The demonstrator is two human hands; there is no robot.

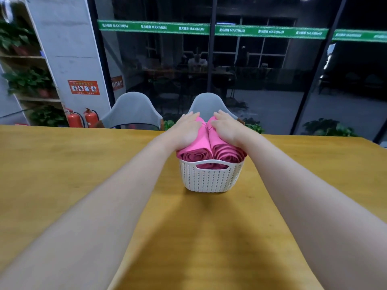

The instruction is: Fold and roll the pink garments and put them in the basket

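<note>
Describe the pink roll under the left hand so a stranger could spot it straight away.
On the yellow wooden table stands a white woven basket. Two pink rolls lie side by side in it. Yours is the left roll, under the left hand, with the rounder spiral end.

Perforated plastic basket (pixel 210 178), matt wooden table (pixel 62 164)
</note>
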